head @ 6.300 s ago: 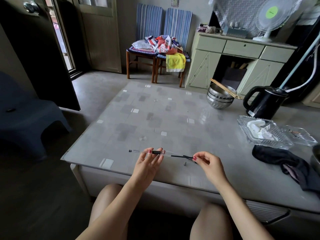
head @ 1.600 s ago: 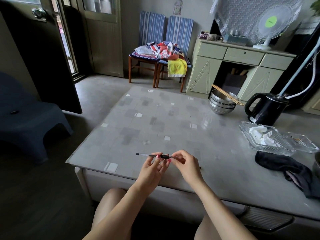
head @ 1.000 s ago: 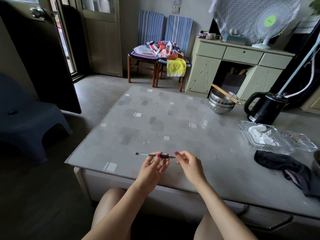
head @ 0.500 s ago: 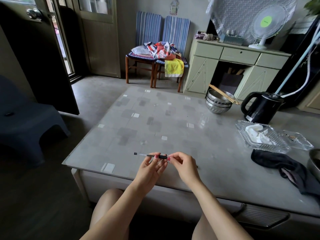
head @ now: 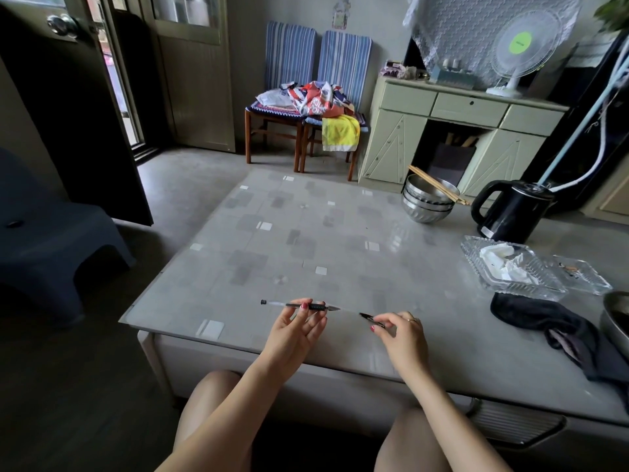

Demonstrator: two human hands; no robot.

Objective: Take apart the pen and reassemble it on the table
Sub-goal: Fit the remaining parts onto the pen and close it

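My left hand (head: pixel 295 330) pinches a slim pen (head: pixel 299 305) by its black ribbed grip, holding it level just above the near edge of the table (head: pixel 306 247). The pen has a clear barrel, a black end plug on the left and a pointed tip on the right. My right hand (head: pixel 400 332) is a short way to the right of the tip and pinches a small dark pen cap (head: pixel 371 320). A gap separates the cap from the pen tip.
Stacked steel bowls with chopsticks (head: pixel 428 201) and a black kettle (head: pixel 512 211) stand at the back right. A glass tray with tissue (head: pixel 507 267), a small glass dish (head: pixel 578 274) and a dark cloth (head: pixel 551 327) lie on the right. A blue stool (head: pixel 51 233) stands left.
My right hand, which was at the pen's tip beside my left hand, has moved right and now holds the dark cap apart from the pen. My left hand keeps the pen level.
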